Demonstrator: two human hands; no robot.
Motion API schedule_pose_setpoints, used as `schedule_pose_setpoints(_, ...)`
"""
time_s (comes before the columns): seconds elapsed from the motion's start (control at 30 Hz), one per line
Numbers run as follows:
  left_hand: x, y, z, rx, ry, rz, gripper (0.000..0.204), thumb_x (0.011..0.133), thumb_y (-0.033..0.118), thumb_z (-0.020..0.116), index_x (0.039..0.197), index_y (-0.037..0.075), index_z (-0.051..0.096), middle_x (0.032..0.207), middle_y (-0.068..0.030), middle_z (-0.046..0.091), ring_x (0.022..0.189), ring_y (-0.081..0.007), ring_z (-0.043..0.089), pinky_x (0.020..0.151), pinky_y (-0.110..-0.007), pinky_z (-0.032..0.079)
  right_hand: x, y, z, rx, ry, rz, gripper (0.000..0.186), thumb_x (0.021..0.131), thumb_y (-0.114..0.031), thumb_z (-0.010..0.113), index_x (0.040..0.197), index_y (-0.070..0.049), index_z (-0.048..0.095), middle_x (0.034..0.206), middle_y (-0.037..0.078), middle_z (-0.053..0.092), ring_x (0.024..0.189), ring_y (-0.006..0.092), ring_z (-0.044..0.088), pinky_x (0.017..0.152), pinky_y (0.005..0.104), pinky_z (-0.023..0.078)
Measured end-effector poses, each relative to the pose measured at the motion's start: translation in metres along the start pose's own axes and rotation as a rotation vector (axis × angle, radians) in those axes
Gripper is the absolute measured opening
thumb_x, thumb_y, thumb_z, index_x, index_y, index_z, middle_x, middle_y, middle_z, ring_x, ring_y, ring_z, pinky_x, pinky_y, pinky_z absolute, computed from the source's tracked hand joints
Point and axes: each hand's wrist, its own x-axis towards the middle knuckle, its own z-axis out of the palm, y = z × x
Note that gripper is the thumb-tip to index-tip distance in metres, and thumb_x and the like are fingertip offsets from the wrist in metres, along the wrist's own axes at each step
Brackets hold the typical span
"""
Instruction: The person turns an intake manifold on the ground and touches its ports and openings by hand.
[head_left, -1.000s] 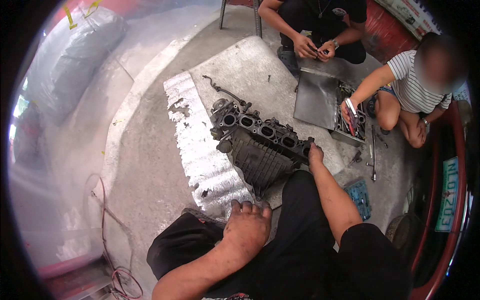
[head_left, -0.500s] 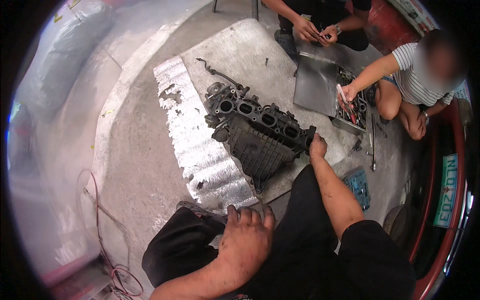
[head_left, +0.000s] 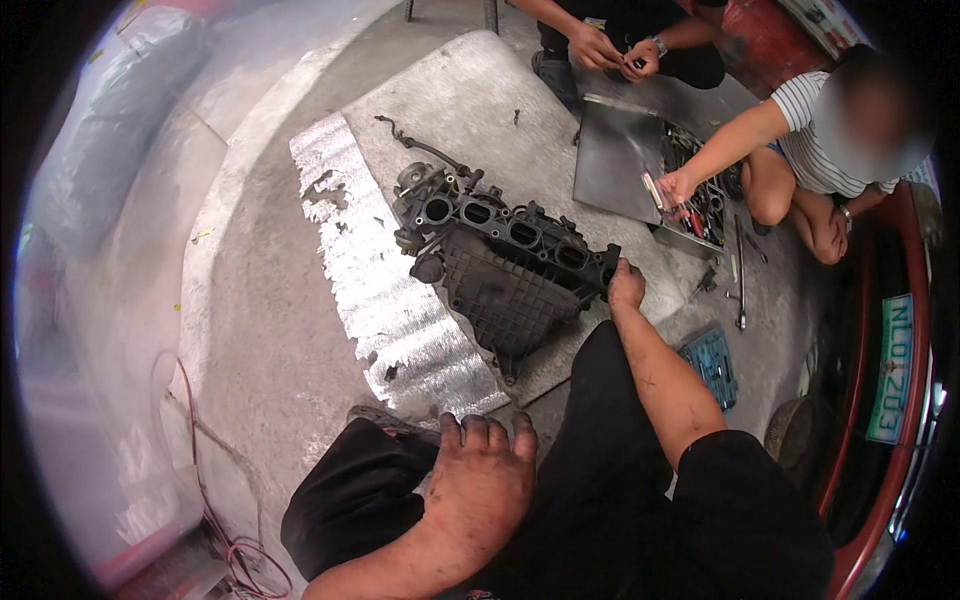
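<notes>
A black engine intake manifold (head_left: 515, 285) with a row of round ports and a ribbed plastic body lies in front of me. Dark grime covers much of it. My right hand (head_left: 627, 286) is closed on its right end, fingers partly hidden behind the edge. Nearer to me, my left hand (head_left: 480, 480) is held back-up over my lap, its dirty fingers stretched out and slightly apart. It holds nothing that I can see, though the palm is hidden. The left fingertips appear close to the near end of a silver foil sheet (head_left: 400, 310), partly under the manifold.
A pale mat (head_left: 480, 90) lies beneath the manifold. On the right, a co-worker's hand (head_left: 678, 190) holds a metal tool over an open toolbox (head_left: 620, 160). Another person's hands (head_left: 620, 55) are at the back. A blue socket case (head_left: 708, 370) and a long wrench (head_left: 741, 270) lie rightward.
The view has shifted slightly, moving the scene left and up. Over the toolbox, the co-worker's hand and tool have moved a little left. My grip on the manifold looks the same.
</notes>
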Motion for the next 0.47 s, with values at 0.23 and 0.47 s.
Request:
schedule_pose_setpoints(0.23, 0.0006, -0.0008, 0.0060, -0.004, -0.032, -0.026, 0.049, 0.094, 0.025, 0.057, 0.136, -0.001, 0.054, 0.109, -0.0214, 0.068, 0.113, -0.0378, 0.062, 0.105, -0.055, 0.041, -0.0032, -0.0065, -0.0027, -0.041, -0.008, 0.010, 0.053, 0.094, -0.042, 0.052, 0.107, 0.006, 0.069, 0.109, 0.030, 0.068, 0.108, 0.0479, 0.062, 0.096, 0.0500, 0.046)
schedule_pose_setpoints(0.47, -0.0011, 0.0012, 0.0102, -0.015, -0.030, -0.037, 0.049, 0.093, 0.023, 0.055, 0.135, -0.001, 0.054, 0.108, -0.0200, 0.068, 0.110, -0.0355, 0.062, 0.107, -0.056, 0.039, -0.0024, -0.0026, -0.0013, -0.014, 0.003, 0.028, 0.054, 0.094, -0.044, 0.053, 0.109, 0.005, 0.069, 0.109, 0.030, 0.068, 0.109, 0.0463, 0.063, 0.096, 0.0493, 0.046)
